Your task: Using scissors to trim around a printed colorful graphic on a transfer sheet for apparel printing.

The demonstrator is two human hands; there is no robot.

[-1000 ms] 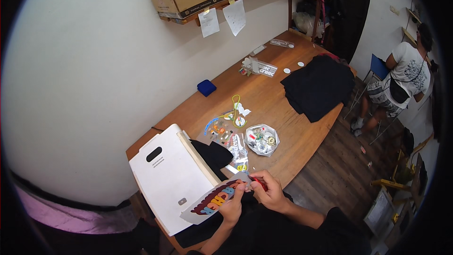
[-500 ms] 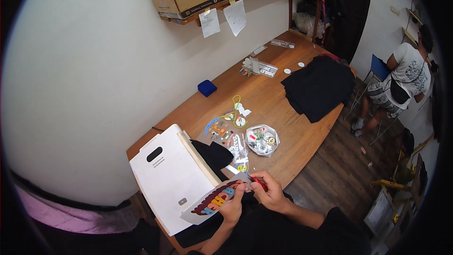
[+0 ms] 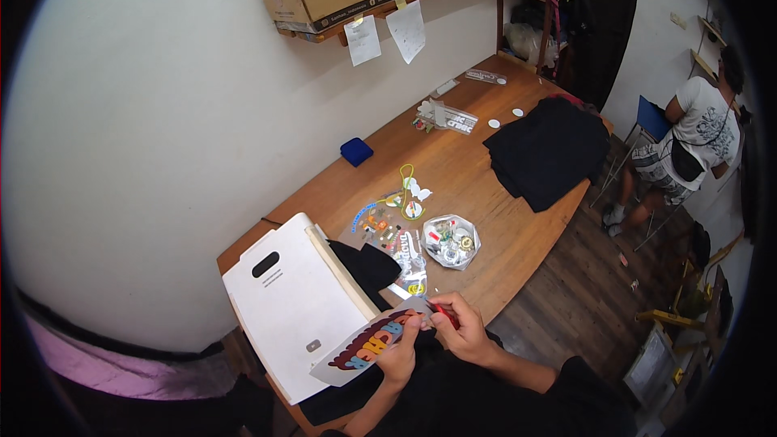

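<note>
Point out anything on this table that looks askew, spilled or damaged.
Nothing looks spilled or damaged. The small stickers lie loosely scattered on the table beside the clear bag of bits. The left hand steadies the printed sheet, and the right hand holds a red tool.

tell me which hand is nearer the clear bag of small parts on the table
Right. The right hand, holding a red tool, sits just below the clear bag; the left hand is farther down-left, on the sticker sheet.
</note>
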